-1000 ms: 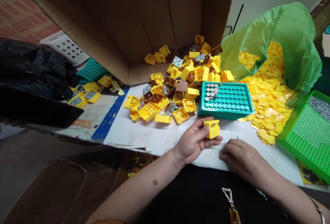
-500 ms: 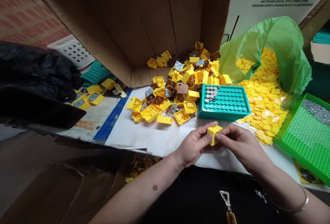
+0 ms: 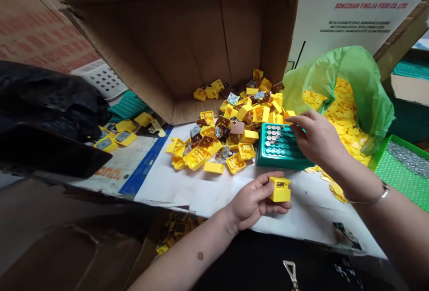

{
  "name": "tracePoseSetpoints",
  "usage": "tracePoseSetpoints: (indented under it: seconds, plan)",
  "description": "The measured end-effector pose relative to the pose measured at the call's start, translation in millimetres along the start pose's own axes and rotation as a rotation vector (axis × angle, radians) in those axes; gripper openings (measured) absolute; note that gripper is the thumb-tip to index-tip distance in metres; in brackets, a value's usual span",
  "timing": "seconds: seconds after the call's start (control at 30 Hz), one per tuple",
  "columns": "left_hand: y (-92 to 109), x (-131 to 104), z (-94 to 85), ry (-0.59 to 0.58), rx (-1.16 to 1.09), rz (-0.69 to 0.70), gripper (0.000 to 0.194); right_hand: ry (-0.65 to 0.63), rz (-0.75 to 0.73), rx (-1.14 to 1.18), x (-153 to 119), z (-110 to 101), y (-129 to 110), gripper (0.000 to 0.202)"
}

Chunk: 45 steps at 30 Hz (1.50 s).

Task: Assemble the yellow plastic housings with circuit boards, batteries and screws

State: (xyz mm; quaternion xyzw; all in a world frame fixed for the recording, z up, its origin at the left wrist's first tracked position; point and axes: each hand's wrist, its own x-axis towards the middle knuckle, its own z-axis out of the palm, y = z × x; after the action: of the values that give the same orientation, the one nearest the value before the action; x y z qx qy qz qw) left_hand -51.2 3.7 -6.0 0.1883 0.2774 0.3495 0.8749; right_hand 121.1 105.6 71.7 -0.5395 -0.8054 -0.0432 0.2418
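In my left hand (image 3: pixel 256 199) is a small yellow plastic casing (image 3: pixel 280 190), gripped between thumb and fingers, with a metal part visible in its opening. My right hand (image 3: pixel 317 141) hovers over the right side of a teal tray (image 3: pixel 284 162), thumb and forefinger pinched together near its back edge. Whatever sits between those fingertips is too small to make out. Several silver button cells (image 3: pixel 273 134) stand in the left part of the tray, and its right part is hidden behind my hand.
Left of the tray lies a heap of yellow casings with circuit boards (image 3: pixel 214 168), partly inside a cardboard box (image 3: pixel 161 54). A green bag (image 3: pixel 375 90) spills flat yellow pieces (image 3: pixel 355 145). A green basket (image 3: pixel 398 175) with silver bits stands at right.
My right hand has left the yellow casing and moved up and away to the tray. My left hand still holds the casing, now turned with its opening in view. The head view has tilted up.
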Motion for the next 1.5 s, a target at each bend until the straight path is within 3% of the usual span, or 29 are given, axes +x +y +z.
tracePoseSetpoints:
  seconds: [0.17,0.3,0.4,0.5,0.6,0.73,0.8,0.93,1.07,1.13,1.23,1.33,1.43,1.5]
  plan:
    - [1,1,-0.4,0.025,-0.006,-0.012,0.032,-0.205,-0.130,-0.211,20,13,1,0.024]
    - [2,3,1.2,0.049,-0.007,-0.023,0.031,-0.268,-0.205,-0.300,24,9,-2,0.031]
    - [2,2,1.8,0.037,-0.001,-0.011,0.031,-0.252,-0.220,-0.322,24,4,-3,0.032]
    - [1,0,1.6,0.030,-0.004,0.024,0.032,-0.100,-0.174,-0.192,6,-6,-9,0.028]
    - [0,-1,1.4,0.030,-0.009,0.052,0.033,-0.006,-0.025,0.204,-36,-17,-20,0.021]
    - [-2,0,2.0,0.043,0.000,0.071,0.034,-0.296,0.384,0.773,-93,-12,-34,0.022]
    - [-4,1,2.8,0.044,0.015,0.077,0.034,-0.369,0.560,0.965,-108,-2,-40,0.027]
    - [-10,1,4.2,0.079,0.115,0.144,0.034,-0.336,0.734,1.145,-117,15,-48,0.035]
    - [-12,0,3.0,0.167,0.384,0.257,0.034,-0.306,0.702,1.033,-122,19,-44,0.034]
    - [-10,0,1.3,0.110,0.395,0.184,0.038,-0.318,0.713,1.028,-126,19,-41,0.032]
    - [-4,1,-1.0,-0.072,0.329,0.001,0.045,-0.347,0.795,1.133,-135,20,-41,0.039]
    - [0,3,0.5,-0.107,0.393,-0.071,0.045,-0.352,0.785,1.157,-142,22,-42,0.037]
    - [0,1,7.0,-0.065,0.420,-0.087,0.044,-0.392,0.626,1.073,-145,14,-30,0.030]
    - [-2,-1,13.9,-0.021,0.366,-0.071,0.047,-0.340,0.431,0.795,-143,2,-11,0.027]
